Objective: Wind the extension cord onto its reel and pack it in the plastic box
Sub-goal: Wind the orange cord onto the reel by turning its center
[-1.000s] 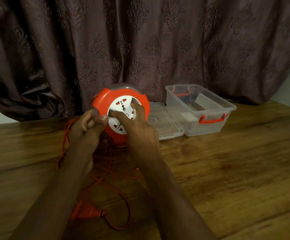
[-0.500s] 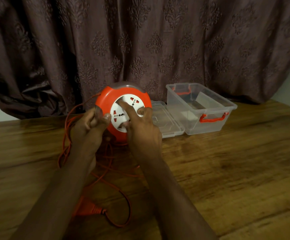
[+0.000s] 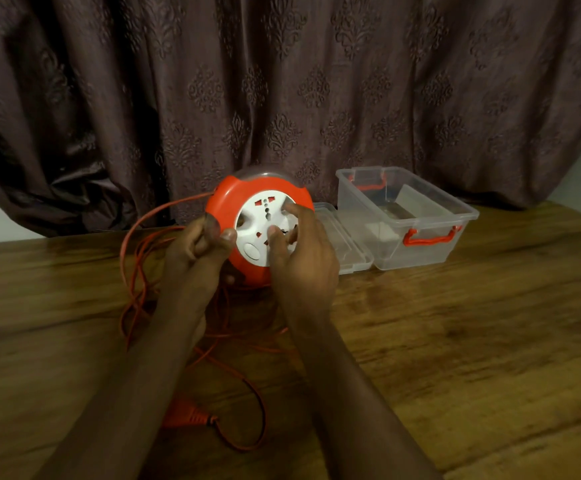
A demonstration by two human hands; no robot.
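Note:
The round orange reel [image 3: 228,202] with a white socket face [image 3: 265,216] stands on edge on the wooden table [image 3: 455,341]. My left hand [image 3: 195,254] grips its left rim, thumb on the front. My right hand [image 3: 303,258] rests on the socket face with fingers spread. The orange cord [image 3: 136,244] loops out from the reel's top left and lies in loose coils under my arms. Its orange plug [image 3: 188,415] lies near the table's front. The clear plastic box [image 3: 403,216] with orange handles stands open to the right of the reel.
The box's clear lid [image 3: 348,244] lies flat between the reel and the box. A dark patterned curtain [image 3: 282,98] hangs right behind the table. Something pale and flat lies inside the box.
The white socket face has turned under my right hand's fingers. A loop of cord has risen at the reel's upper left. My left hand has kept its grip on the rim.

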